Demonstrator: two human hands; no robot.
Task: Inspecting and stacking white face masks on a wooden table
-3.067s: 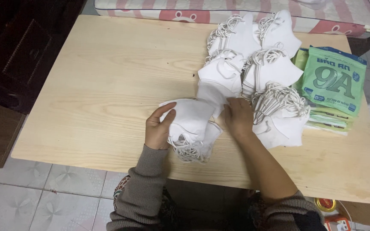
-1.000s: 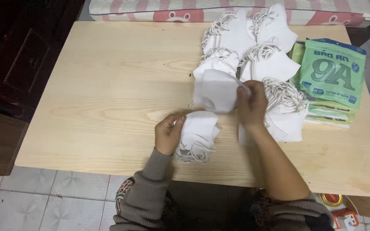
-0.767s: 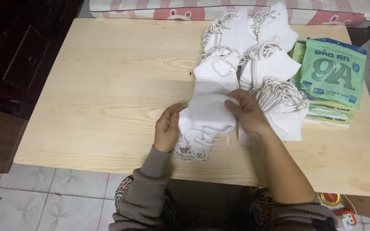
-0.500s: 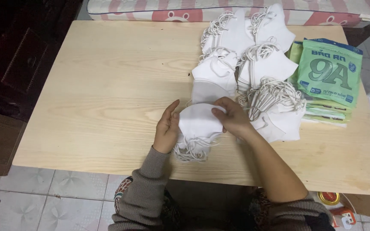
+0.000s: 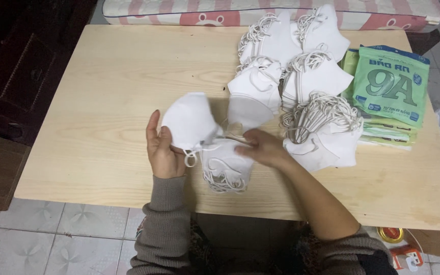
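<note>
My left hand (image 5: 163,150) holds one white face mask (image 5: 189,122) lifted off the table, thumb and fingers closed on its lower edge where the ear loops hang down. My right hand (image 5: 260,147) lies flat and half-closed on the small stack of masks (image 5: 226,165) right in front of me, fingertips pressing its top layer; I cannot tell whether it pinches a mask or only steadies the pile. The loops of that stack spill loose at the near edge, close to the table (image 5: 103,102) rim, and I judge that one could snag on the raised mask's loop and drag the pile askew, or tip a mask off the edge toward my lap. To the right, touching my forearm's side, sits a larger heap of masks (image 5: 327,137) with its loops bunched on top; a careless elbow could shove it. Further back lie more white stacks (image 5: 291,51), fanned and overlapping. At the far right of the table rests a pile of flat, rectangular green packages (image 5: 390,84), the top one with a dark upper band and pale lettering, paler green ones beneath it. Beyond the table's back edge runs a pink-and-white striped cushion (image 5: 281,10).
</note>
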